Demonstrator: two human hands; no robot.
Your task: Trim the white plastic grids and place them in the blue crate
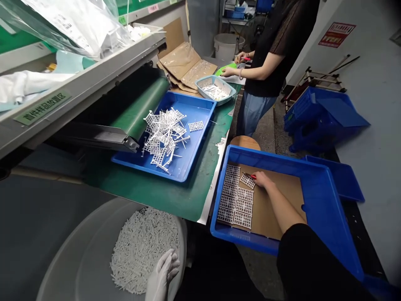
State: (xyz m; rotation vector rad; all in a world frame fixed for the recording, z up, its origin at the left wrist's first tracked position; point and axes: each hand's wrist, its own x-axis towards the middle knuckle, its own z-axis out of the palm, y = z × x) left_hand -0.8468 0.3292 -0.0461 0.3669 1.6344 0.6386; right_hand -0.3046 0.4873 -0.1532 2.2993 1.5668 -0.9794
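Note:
My right hand reaches into a blue bin lined with brown cardboard. Its fingers are closed on a small white grid piece, and a red-handled tool lies under them. The piece is at the top of a neat block of white grid pieces laid flat on the cardboard. My left hand, in a white glove, hangs over a grey tub of white plastic sticks, fingers loosely spread, holding nothing.
A blue tray on the green bench holds a tangle of white grid parts on runners, below a green conveyor roller. A co-worker stands at the far end beside a light blue basket. Empty blue bins sit right.

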